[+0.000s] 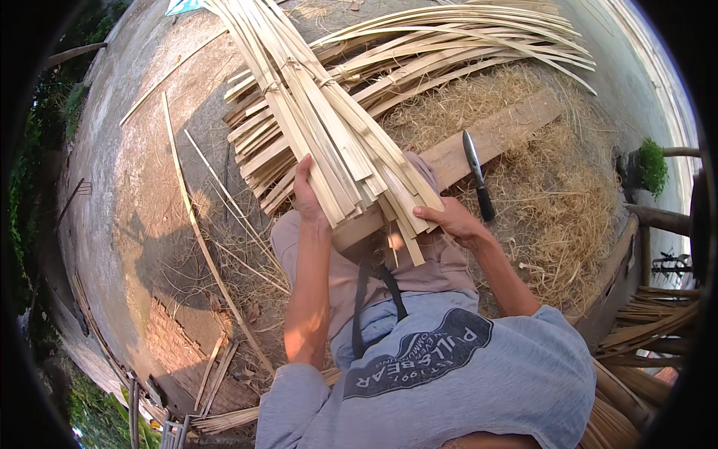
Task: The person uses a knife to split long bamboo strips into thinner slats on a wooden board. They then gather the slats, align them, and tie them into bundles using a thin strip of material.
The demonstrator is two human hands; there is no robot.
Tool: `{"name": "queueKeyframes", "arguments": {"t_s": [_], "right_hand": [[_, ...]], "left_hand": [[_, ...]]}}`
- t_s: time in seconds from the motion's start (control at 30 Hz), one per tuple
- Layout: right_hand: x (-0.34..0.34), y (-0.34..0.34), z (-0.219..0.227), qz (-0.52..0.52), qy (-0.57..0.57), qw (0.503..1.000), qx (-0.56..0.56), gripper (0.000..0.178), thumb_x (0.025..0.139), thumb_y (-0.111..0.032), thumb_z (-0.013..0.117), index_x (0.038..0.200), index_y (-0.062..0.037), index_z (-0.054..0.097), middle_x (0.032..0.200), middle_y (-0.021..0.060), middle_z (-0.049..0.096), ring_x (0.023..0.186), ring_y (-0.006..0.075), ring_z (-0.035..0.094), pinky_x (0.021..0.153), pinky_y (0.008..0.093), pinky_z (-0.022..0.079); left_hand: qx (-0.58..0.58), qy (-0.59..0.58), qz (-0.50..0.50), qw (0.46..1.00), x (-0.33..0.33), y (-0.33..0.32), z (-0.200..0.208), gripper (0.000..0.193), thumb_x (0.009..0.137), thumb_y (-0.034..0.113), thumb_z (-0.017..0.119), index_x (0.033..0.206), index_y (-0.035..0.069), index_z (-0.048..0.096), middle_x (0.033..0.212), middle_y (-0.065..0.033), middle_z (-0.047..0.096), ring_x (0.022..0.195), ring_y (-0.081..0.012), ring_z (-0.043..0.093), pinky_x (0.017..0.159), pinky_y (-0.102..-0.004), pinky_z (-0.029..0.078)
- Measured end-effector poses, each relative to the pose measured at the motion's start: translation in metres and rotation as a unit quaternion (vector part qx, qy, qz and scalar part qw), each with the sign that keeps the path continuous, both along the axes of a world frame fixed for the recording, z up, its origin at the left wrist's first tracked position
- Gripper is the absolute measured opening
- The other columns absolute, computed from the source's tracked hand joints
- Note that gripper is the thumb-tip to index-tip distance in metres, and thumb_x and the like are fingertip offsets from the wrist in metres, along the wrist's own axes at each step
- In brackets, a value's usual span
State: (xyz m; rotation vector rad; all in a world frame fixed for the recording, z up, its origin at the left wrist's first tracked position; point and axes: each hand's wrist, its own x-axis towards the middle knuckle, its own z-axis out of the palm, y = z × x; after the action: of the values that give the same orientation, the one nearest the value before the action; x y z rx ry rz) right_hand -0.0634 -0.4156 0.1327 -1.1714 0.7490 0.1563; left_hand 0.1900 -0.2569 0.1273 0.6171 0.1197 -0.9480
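A long bundle of pale split bamboo strips (318,123) slants from the top of the view down to my lap. Thin ties cross it partway along. My left hand (309,196) grips its left edge near the close end, thumb upright along the side and the other fingers hidden beneath. At the right edge of the same end, my right hand (451,221) is closed on the strips with its thumb on top. The near ends are uneven, and a few strips stick out lower than the others. Under the bundle, a wooden plank (516,126) runs from my lap toward the far right.
A knife (477,176) with a black handle lies right of my right hand, its blade across the plank. Curly shavings (568,194) cover the ground around it. Behind the bundle lies a pile of bamboo strips (449,52). Loose strips (196,217) lie at left.
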Motion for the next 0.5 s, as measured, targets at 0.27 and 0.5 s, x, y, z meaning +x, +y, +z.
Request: {"name": "queueKeyframes", "arguments": {"t_s": [0.27,0.5], "right_hand": [[-0.089,0.007,-0.027,-0.251,0.059,0.963,-0.082,0.078,0.103,-0.067,0.035,0.107,0.002,0.069,0.097,0.0105,0.072,0.089,0.0174,0.067,0.083,0.0304,0.053],[-0.096,0.014,-0.04,-0.644,-0.059,0.745,-0.164,0.053,0.104,-0.051,0.03,0.115,-0.0085,0.06,0.124,0.0115,0.067,0.12,0.0199,0.058,0.103,0.0385,0.042]], "left_hand": [[0.026,-0.004,-0.005,1.0,-0.052,-0.043,-0.051,0.059,0.1,0.036,0.051,0.145,-0.001,0.042,0.133,-0.0185,0.059,0.12,-0.0327,0.062,0.105,-0.0455,0.052],[0.082,-0.003,-0.06,0.995,-0.055,-0.043,-0.049,0.063,0.1,0.038,0.053,0.148,0.001,0.039,0.137,-0.0185,0.057,0.123,-0.0332,0.06,0.106,-0.0478,0.052]]}}
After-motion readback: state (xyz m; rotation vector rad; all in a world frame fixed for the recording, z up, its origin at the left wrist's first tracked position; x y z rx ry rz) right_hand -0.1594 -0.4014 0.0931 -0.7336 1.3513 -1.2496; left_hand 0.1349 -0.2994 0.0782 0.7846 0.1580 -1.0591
